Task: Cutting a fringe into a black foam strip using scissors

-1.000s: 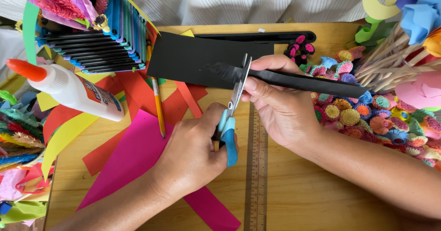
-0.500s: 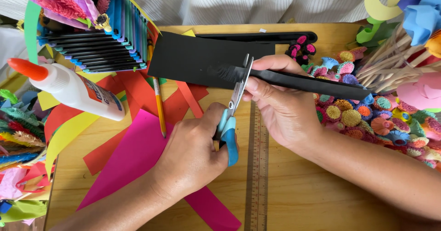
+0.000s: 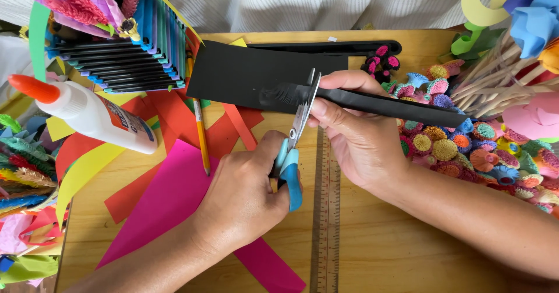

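Observation:
My left hand (image 3: 244, 203) grips a pair of scissors (image 3: 291, 173) with blue handles. The blades point up and away from me and straddle the edge of a black paper sheet (image 3: 244, 74). My right hand (image 3: 361, 144) pinches the same sheet just right of the blades. There the paper narrows into a curled black strip (image 3: 402, 105) that sticks out to the right. The left part of the sheet hangs free over the red scraps.
On a wooden table (image 3: 396, 252) lie a glue bottle (image 3: 99, 115), a pencil (image 3: 201, 136), a ruler (image 3: 327, 229), and pink (image 3: 169, 205) and red paper (image 3: 174, 115). Quilled paper flowers (image 3: 460, 144) and wooden sticks (image 3: 489, 77) are heaped at right. A rack of paper strips (image 3: 116, 57) stands at back left.

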